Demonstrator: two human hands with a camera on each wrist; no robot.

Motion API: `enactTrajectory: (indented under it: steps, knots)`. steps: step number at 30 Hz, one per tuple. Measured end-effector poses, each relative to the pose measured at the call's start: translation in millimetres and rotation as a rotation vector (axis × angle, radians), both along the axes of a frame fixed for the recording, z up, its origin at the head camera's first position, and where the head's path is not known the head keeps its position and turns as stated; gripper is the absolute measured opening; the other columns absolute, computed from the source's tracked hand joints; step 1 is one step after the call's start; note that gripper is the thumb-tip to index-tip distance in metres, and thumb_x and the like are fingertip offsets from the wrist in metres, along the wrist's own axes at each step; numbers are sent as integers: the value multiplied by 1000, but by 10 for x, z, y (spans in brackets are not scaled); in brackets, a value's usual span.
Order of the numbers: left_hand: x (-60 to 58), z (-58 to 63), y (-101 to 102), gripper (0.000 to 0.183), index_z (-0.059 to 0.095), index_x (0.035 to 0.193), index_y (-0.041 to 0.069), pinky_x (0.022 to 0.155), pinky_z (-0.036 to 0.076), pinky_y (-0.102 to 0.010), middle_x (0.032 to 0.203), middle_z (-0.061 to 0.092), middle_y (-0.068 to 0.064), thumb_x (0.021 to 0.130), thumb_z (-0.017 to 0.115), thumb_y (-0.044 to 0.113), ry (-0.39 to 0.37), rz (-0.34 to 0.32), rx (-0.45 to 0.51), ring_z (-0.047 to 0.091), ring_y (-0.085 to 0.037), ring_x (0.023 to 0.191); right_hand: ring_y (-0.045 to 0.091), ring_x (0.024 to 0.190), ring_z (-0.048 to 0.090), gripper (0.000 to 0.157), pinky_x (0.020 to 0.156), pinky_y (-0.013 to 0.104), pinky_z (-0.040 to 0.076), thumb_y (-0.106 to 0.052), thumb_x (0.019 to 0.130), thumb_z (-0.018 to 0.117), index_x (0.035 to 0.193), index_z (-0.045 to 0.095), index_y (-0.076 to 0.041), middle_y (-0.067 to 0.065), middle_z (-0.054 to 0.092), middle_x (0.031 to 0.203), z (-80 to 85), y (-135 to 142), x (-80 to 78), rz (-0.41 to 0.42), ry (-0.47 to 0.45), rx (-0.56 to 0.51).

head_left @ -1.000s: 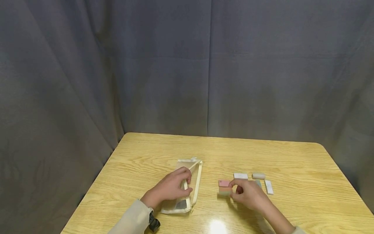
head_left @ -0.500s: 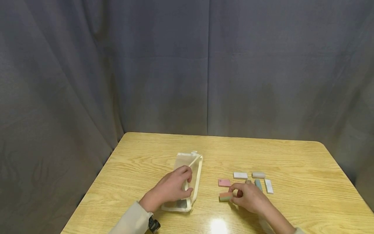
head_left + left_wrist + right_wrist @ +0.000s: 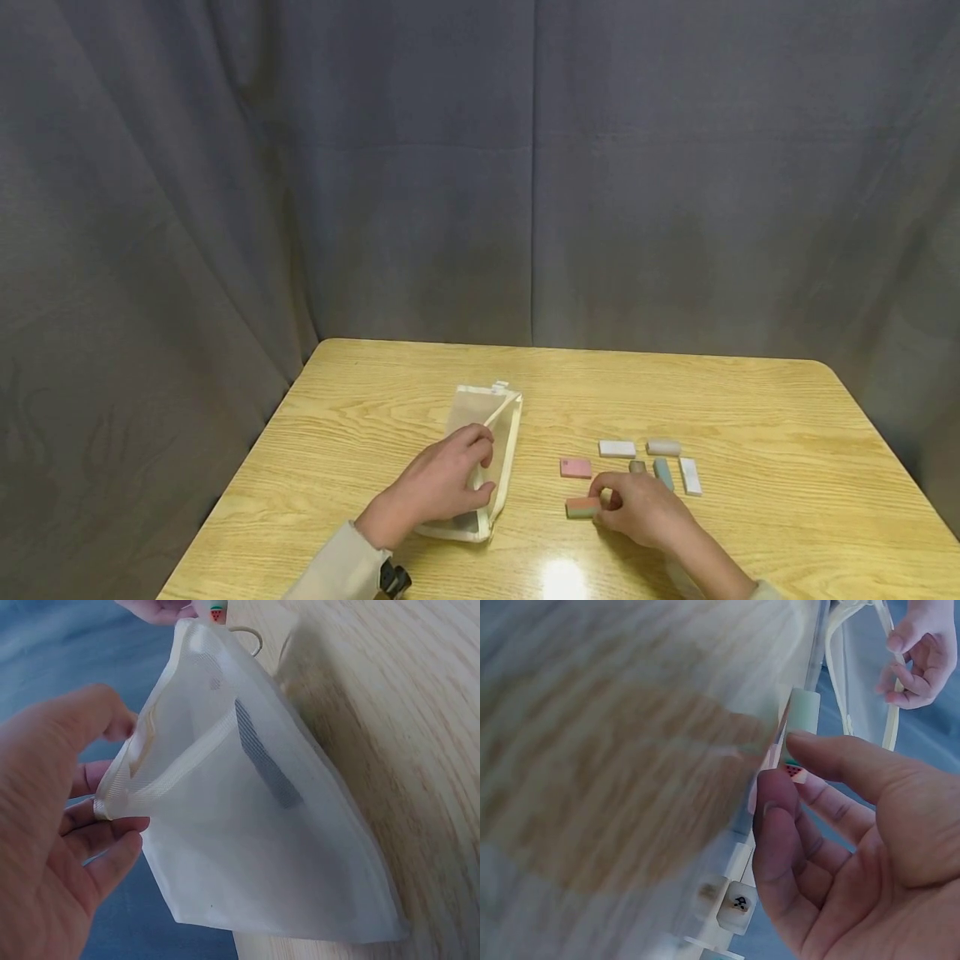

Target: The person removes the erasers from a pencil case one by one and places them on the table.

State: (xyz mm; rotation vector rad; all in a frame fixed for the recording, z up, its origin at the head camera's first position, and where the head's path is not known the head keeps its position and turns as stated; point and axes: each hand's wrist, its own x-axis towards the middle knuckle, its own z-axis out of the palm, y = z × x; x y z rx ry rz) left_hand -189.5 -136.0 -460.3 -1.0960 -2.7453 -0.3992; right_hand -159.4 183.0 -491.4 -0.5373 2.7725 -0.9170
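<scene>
My left hand (image 3: 438, 479) grips the open edge of a white mesh pouch (image 3: 247, 855). The pouch's mouth faces right, with a dark patch on its side in the left wrist view. Between thumb and fingers, my right hand (image 3: 641, 504) pinches an orange-and-green block (image 3: 581, 507) that looks like an eraser. Its green side (image 3: 803, 712) and watermelon-printed end (image 3: 795, 772) show in the right wrist view. Whether it touches the table I cannot tell. A pink eraser-like block (image 3: 575, 468) lies just beyond it.
On the wooden table (image 3: 360, 400), beyond my right hand, lie a white block (image 3: 617, 449), a pale cylinder (image 3: 663, 447), a blue-grey block (image 3: 663, 473) and another white block (image 3: 690, 477). A small brownish piece (image 3: 637, 467) is partly hidden by that hand. Grey curtains (image 3: 420, 167) hang behind.
The right hand has drawn the orange-and-green block toward me, away from the pink one, leaving a gap between them. The left hand keeps its hold on the pouch.
</scene>
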Motion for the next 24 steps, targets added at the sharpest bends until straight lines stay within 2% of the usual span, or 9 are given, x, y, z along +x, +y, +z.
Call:
enactTrajectory:
  steps: [6, 12, 17, 20, 24]
  knots:
    - [-7, 16, -19, 22, 60, 93, 15, 69, 48, -21, 128, 58, -1, 87, 77, 28, -34, -1, 37, 54, -9, 94, 7, 55, 46, 19, 48, 21, 37, -13, 84, 80, 95, 68, -20, -10, 56, 71, -6, -8, 15, -10, -3, 31]
    - [-42, 26, -56, 22, 59, 93, 15, 72, 47, -22, 131, 57, 0, 87, 76, 27, -139, 16, 78, 53, -10, 93, 9, 60, 48, 21, 52, 23, 39, -18, 86, 80, 103, 69, -18, -10, 59, 71, 79, -34, 19, -42, 22, 67]
    - [-79, 53, -90, 20, 57, 89, 19, 89, 51, -32, 131, 58, 3, 86, 76, 22, -248, 24, 208, 58, -14, 113, 10, 62, 47, 22, 53, 24, 39, -23, 89, 78, 110, 71, -18, -11, 58, 70, 192, -92, 10, -83, 72, 80]
    - [-94, 61, -115, 22, 55, 86, 22, 100, 49, -40, 131, 60, 1, 86, 76, 16, -309, 31, 305, 57, -18, 121, 7, 56, 46, 25, 49, 24, 38, -27, 89, 77, 112, 72, -18, -12, 57, 69, 249, -144, 12, -67, 113, 55]
    - [-107, 48, -136, 23, 55, 85, 21, 104, 47, -44, 131, 60, -5, 85, 74, 9, -359, 24, 381, 56, -20, 123, 2, 54, 42, 25, 47, 21, 36, -28, 89, 78, 111, 73, -20, -15, 57, 70, 299, -231, 14, -27, 171, -9]
